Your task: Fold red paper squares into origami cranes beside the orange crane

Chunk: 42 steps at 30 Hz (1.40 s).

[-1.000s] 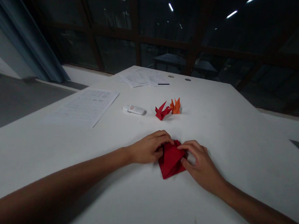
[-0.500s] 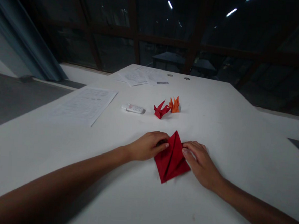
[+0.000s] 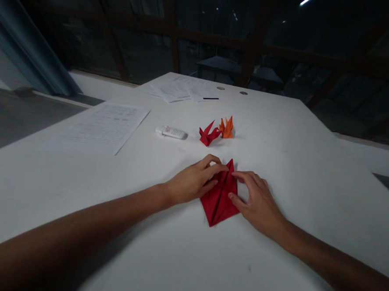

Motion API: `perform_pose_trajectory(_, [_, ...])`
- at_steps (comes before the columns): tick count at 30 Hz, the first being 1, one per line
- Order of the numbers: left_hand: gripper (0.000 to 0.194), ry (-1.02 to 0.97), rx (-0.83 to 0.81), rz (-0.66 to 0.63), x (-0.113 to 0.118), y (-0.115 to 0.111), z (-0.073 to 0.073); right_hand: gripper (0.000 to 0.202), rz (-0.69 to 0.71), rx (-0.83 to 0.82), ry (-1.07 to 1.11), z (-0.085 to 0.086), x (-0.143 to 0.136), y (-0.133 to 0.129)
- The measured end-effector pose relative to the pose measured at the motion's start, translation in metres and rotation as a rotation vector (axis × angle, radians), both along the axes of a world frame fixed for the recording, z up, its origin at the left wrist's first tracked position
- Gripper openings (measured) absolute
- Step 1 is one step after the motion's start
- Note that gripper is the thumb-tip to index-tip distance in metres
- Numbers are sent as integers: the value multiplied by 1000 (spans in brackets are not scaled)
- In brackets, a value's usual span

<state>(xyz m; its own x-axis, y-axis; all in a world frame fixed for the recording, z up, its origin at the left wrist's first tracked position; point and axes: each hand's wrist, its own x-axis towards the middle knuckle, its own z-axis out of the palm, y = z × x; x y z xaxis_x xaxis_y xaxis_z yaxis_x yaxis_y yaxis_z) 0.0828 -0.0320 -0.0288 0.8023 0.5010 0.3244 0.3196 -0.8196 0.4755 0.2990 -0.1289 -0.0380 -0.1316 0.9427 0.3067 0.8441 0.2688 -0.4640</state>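
Observation:
A folded sheet of red origami paper (image 3: pixel 220 204) lies on the white table, its narrow tip pointing away from me and a dark slit running down its middle. My left hand (image 3: pixel 199 178) rests on its left side, the index finger reaching over the upper part and the thumb lower down, apart from each other. On the right edge, my right hand (image 3: pixel 255 199) touches the paper with fingertips and thumb spread. Beyond the hands stand a red paper crane (image 3: pixel 208 134) and an orange paper crane (image 3: pixel 226 127), close together.
A white capped tube-like item (image 3: pixel 171 132) lies left of the cranes. Printed sheets (image 3: pixel 100 126) cover part of the table's left side, with more papers (image 3: pixel 181 90) and a black pen-like stick (image 3: pixel 211 98) at the back. Two round discs sit near the far edge of the table (image 3: pixel 294 178).
The folded paper looks narrower and flatter, its side edges drawn in towards the middle. Both hands have shifted towards its upper tip, and their fingers have spread. The view has tilted slightly down.

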Motion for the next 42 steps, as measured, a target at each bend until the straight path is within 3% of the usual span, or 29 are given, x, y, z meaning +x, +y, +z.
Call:
perform_pose_trajectory(4, [24,94,94,-48,0,-1,3,24,18,-6,-115,4,-3,-2])
perform_pose_trajectory(8, [34,162,127,5,1,-9,7,37,-44,22,-107,2,0,-2])
perform_pose_trajectory(12, [48,179,144,109,2,-17,8,18,-110,1,-143,2,4,1])
perform_pose_trajectory(16, [63,182,162,158,4,-22,7,22,-106,-33,-143,6,2,3])
perform_pose_trajectory(20, [57,161,168,181,5,-22,7,14,-96,-52,-82,7,-3,4])
perform_pose_trajectory(25, [37,214,166,117,6,-21,7,4,-110,-48,-47,6,-4,5])
perform_pose_trajectory(36, [35,195,105,79,5,-22,10,28,-134,-19,-80,2,0,7])
perform_pose_trajectory(42, [46,167,45,-13,2,-24,15,10,-55,-49,73,7,-6,6])
